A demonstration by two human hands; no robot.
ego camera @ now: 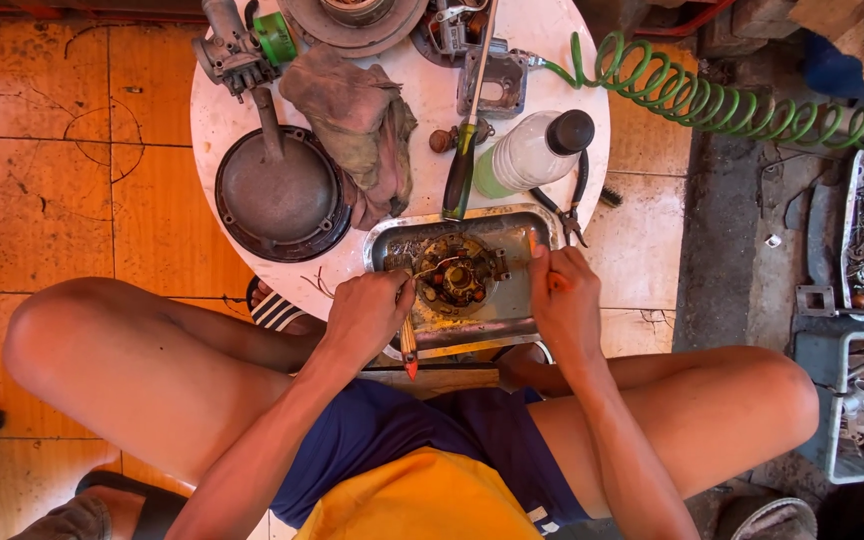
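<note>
Metal tray [482,335] on the white counter [422,110] holds a round coil part [457,272], lying between the two hands. The left hand [367,315] is clenched on a brush [408,350], its tip toward the part; the right hand [564,300] grips the tray's right edge and perhaps pinches something small. A screwdriver [464,160] and bottle [527,152] lie just beyond.

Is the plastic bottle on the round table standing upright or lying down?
Lying down: the bottle rests on its side, black cap pointing away from the person.
</note>
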